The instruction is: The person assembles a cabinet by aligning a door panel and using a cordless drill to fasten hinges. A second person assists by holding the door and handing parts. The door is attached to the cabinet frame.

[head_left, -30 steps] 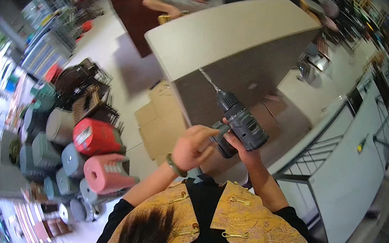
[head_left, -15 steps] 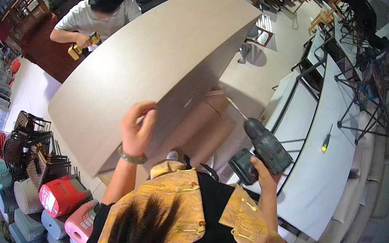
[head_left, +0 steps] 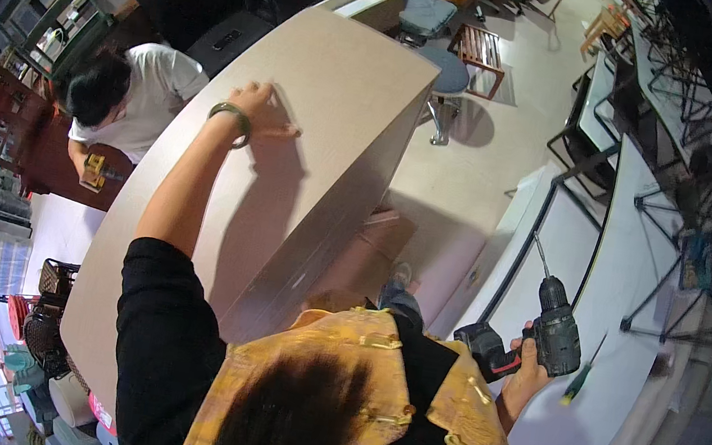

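Note:
My left hand [head_left: 264, 113] rests flat on the top face of a large beige board cabinet [head_left: 319, 99], fingers spread, with a green bangle on the wrist. My right hand [head_left: 526, 374] hangs low at my right side and grips a black cordless drill [head_left: 552, 328] with a long bit pointing up and away. The drill is held over the edge of a white table [head_left: 629, 288]. A green-handled screwdriver [head_left: 578, 381] lies on that table just right of the drill.
Another person in a white shirt [head_left: 132, 100] bends beyond the cabinet at the left, near a yellow tool [head_left: 93, 170] on a dark brown surface. A blue stool [head_left: 447, 76] and wooden chairs stand behind the cabinet. Black stands sit at the right; plastic bins crowd the lower left.
My view has swung right. My left hand slid further along the cabinet top. My right hand lowered the drill away from the cabinet toward the white table.

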Demonstrator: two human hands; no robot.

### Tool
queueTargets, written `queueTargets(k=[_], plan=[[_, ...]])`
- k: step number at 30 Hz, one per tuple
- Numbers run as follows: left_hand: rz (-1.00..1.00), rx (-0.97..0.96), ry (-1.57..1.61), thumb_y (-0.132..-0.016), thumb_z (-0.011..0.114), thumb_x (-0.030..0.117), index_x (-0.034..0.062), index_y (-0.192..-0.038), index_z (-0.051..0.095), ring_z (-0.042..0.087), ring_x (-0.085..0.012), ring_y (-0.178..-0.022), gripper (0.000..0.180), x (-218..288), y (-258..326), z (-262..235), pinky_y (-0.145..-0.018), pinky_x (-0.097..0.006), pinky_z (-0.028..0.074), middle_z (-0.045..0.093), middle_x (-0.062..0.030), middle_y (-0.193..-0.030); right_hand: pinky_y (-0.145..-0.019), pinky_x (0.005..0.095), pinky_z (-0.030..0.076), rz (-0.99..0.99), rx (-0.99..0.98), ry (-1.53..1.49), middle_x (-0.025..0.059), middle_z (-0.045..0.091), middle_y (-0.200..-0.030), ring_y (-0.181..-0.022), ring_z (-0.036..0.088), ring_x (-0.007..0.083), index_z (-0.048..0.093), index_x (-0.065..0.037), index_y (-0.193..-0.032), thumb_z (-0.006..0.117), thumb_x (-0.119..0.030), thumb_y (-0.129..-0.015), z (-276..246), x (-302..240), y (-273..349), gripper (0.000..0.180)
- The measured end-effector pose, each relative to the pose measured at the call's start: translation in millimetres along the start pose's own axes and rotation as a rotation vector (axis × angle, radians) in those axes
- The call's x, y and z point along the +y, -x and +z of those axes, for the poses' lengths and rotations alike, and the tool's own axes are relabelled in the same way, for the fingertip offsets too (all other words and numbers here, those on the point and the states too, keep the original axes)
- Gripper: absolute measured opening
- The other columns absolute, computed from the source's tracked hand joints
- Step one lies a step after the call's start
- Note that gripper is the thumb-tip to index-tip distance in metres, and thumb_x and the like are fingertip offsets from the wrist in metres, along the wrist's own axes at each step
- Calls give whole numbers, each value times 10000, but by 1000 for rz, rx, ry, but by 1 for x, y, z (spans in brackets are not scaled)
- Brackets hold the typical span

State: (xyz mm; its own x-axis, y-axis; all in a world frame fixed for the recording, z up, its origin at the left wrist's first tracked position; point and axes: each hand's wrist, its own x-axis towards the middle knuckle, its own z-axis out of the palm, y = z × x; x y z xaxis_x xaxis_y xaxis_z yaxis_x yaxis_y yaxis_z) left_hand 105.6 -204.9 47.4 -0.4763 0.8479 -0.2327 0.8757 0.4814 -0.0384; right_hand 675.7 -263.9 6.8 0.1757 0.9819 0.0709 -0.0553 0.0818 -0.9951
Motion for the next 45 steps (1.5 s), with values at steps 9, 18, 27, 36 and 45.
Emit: queueTargets(k=[9,18,27,36,45], plan=[[-130,-110,-91,-393,927,543,50,-1460,252,356,-486,-1314,1356,5,-17,6,-974,-577,469,324,-314,-1411,-737,302,535,66,-421,17,135,678,-1019,-797,632,168,623,33,-1118,718,-78,-831,106,2,-256,322],[-470,-155,47,-343,913,583,65,-1501,206,262,-551,-1353,1452,48,-79,-4,-1052,-580,349,216,-345,-1494,-802,324,542,-14,-919,270,132,651,-1113,-916,639,205,623,5,-1183,692,3,-801,286,38,-452,388],[-711,-325,56,-347,936,521,-32,-1465,219,255,-517,-1377,1438,82,-176,-31,-1068,-561,359,237,-344,-1488,-702,307,501,-91,-1013,418,55,678,-935,-753,611,130,679,-32,-1030,716,-65,-796,450,88,-589,240],[-1017,-116,358,-374,926,496,32,-1489,218,192,-447,-1426,1400,109,-196,-40,-1101,-563,298,205,-263,-1539,-658,283,537,186,-1492,167,84,673,-958,-775,627,140,623,2,-1102,725,-25,-806,681,116,-616,314],[-1210,-151,454,-451,875,531,27,-1465,289,245,-454,-1397,1276,116,-218,-67,-1121,-512,282,245,-256,-1523,-583,287,501,460,-1859,113,107,695,-970,-655,601,129,626,-7,-1104,725,-54,-787,850,139,-526,335]])
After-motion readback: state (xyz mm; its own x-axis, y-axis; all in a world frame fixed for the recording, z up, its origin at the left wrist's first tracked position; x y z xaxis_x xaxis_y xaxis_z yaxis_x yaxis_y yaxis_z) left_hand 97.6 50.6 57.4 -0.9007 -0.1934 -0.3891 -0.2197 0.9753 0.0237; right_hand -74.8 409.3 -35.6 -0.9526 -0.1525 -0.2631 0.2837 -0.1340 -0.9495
